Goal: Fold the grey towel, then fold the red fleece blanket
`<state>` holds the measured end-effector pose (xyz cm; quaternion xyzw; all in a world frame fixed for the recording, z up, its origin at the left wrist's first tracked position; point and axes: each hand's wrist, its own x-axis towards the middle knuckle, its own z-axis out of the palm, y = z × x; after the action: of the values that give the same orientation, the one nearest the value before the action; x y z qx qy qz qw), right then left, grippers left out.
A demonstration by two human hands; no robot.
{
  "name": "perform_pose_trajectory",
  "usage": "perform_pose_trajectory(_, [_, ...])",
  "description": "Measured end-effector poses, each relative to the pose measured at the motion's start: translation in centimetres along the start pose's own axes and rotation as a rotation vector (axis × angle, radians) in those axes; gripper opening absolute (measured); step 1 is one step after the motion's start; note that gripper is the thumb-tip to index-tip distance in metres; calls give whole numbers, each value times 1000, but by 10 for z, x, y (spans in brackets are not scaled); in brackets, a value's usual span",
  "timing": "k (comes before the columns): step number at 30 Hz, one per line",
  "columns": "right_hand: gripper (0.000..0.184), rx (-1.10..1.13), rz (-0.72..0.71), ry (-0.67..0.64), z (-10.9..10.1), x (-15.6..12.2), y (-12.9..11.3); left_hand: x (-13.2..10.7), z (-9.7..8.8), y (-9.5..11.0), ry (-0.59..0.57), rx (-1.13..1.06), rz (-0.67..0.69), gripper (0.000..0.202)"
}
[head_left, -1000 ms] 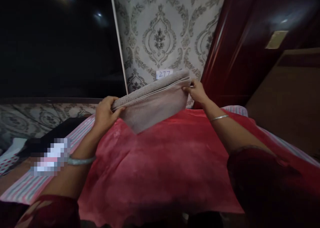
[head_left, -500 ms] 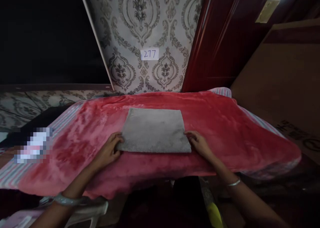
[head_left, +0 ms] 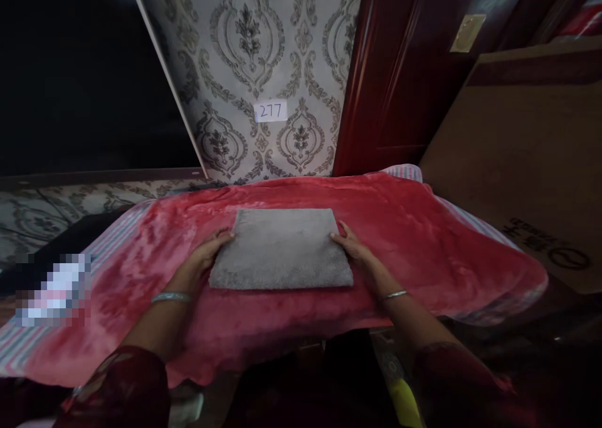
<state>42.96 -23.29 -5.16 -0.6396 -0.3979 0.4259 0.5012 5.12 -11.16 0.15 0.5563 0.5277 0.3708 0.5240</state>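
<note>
A folded grey plush towel [head_left: 282,249] lies across the middle of a red plush blanket [head_left: 414,246]. Its near edge looks thick and fuzzy. My left hand [head_left: 207,252] holds the towel's left side, the thumb over the edge and the fingers along the outside. On the opposite side my right hand [head_left: 355,246] grips the right edge in the same way, thumb on top. The fingertips under the towel are partly hidden. A bracelet is on each wrist.
A dark screen [head_left: 89,77] stands at the back left. Patterned wallpaper with a paper label reading 277 [head_left: 270,110] is behind the blanket. On the right are a dark red door [head_left: 399,71] and a large cardboard box [head_left: 527,146]. A pixelated patch covers something at left.
Both hands have slid away from me along the towel's sides, and the thumbs now rest over its edges. The view has shifted slightly. The towel stays flat on the blanket.
</note>
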Motion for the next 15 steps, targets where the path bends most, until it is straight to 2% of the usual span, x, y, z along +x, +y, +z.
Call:
perform_pose_trajectory(2, [86,-65,-108,-11,6,3,-1,5,4,2,-80,-45,-50,81])
perform_pose_trajectory(4, [87,-100,-179,-4,8,5,-4,5,6,6,-117,-13,15,81])
perform_pose_trajectory(8, [90,-103,-303,2,-2,6,-29,-1,4,27,-99,105,178,72])
perform_pose_trajectory(12, [93,-48,-387,-37,-21,14,-54,-7,2,51,-88,43,249,71])
perform_pose_trajectory(15, [94,-23,-354,-35,-24,25,-44,-8,10,43,-55,35,225,70])
